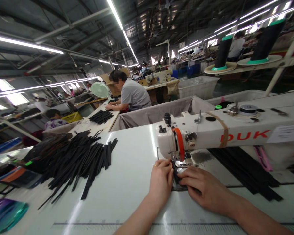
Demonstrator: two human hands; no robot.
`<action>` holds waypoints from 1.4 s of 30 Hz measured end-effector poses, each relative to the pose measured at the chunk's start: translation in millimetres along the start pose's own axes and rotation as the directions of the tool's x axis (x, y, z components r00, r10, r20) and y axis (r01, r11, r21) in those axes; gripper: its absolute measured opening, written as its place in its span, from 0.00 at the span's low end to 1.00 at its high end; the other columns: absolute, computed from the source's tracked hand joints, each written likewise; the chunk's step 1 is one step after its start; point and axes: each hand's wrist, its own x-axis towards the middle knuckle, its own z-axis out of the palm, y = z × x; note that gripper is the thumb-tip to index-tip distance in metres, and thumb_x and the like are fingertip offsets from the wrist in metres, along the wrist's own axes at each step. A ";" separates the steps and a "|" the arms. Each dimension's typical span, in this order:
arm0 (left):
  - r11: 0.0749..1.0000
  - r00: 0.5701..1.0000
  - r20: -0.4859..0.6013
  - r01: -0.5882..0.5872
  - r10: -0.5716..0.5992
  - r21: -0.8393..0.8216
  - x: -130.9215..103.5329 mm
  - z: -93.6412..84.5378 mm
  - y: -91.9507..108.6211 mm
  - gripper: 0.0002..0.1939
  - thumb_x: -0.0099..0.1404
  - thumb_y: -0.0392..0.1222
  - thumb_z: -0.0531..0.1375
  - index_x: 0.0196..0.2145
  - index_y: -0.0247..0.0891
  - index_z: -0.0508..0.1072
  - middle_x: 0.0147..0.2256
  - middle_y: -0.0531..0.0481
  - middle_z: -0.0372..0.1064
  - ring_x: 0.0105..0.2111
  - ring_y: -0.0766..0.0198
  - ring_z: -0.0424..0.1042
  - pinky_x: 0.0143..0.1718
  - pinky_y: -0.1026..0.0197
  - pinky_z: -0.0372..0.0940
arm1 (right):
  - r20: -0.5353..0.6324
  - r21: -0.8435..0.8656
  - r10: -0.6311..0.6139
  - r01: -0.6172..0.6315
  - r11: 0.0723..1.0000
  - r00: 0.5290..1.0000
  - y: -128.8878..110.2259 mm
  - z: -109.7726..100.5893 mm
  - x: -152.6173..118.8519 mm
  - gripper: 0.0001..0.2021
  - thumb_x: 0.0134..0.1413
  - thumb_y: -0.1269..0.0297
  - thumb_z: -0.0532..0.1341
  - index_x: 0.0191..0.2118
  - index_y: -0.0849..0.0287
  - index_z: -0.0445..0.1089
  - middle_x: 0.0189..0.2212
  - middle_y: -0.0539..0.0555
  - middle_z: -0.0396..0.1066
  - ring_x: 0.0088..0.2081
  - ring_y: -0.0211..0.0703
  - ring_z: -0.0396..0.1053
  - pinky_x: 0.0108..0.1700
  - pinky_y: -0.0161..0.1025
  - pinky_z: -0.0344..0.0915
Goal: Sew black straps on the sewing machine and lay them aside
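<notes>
At the needle of a white sewing machine [193,130], a narrow black strip [175,173] lies beneath the presser foot area. My left hand [161,176] is on the strip's left side, its fingers bent and closed together against it. From the right, my right hand [203,186] pinches the near part of the same strip, thumb tucked under the fingers. Both hands sit low, close to the machine's bed, and partly hide the strip. An orange ring-shaped guard [178,143] hangs on the machine head just above them.
A big heap of black strips [83,160] covers the table's left; more black strips [247,173] lie beneath the machine arm. Thread cones [222,54] stand at upper right. A grey cloth-lined bin [156,112] and a seated co-worker [134,93] are beyond the table.
</notes>
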 end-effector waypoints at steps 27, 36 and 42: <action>0.989 1.000 -0.014 -0.019 0.021 0.147 -0.7 6.3 0.8 0.10 0.68 0.32 0.54 0.32 0.36 0.74 0.41 0.47 0.74 0.44 0.54 0.66 0.48 0.50 0.66 | -0.008 -0.245 0.014 -0.015 0.969 1.000 18.0 19.8 1.2 0.17 0.59 0.76 0.53 0.52 0.61 0.69 0.44 0.61 0.72 0.42 0.51 0.72 0.42 0.48 0.72; 0.979 0.999 0.046 -0.035 0.027 0.203 3.5 3.2 2.8 0.10 0.69 0.32 0.53 0.32 0.35 0.73 0.40 0.45 0.74 0.42 0.54 0.67 0.47 0.50 0.66 | -0.025 -0.241 0.025 -0.030 0.970 0.999 18.1 20.0 1.6 0.18 0.57 0.77 0.54 0.51 0.61 0.70 0.44 0.61 0.73 0.41 0.50 0.72 0.42 0.47 0.72; 0.966 0.995 0.088 -0.068 0.047 0.248 7.6 0.5 1.2 0.13 0.69 0.32 0.52 0.29 0.35 0.72 0.39 0.45 0.74 0.40 0.55 0.68 0.46 0.50 0.66 | -0.014 -0.241 0.042 -0.044 0.970 0.999 19.0 21.6 0.5 0.18 0.58 0.77 0.54 0.52 0.60 0.70 0.43 0.60 0.72 0.42 0.50 0.72 0.43 0.48 0.72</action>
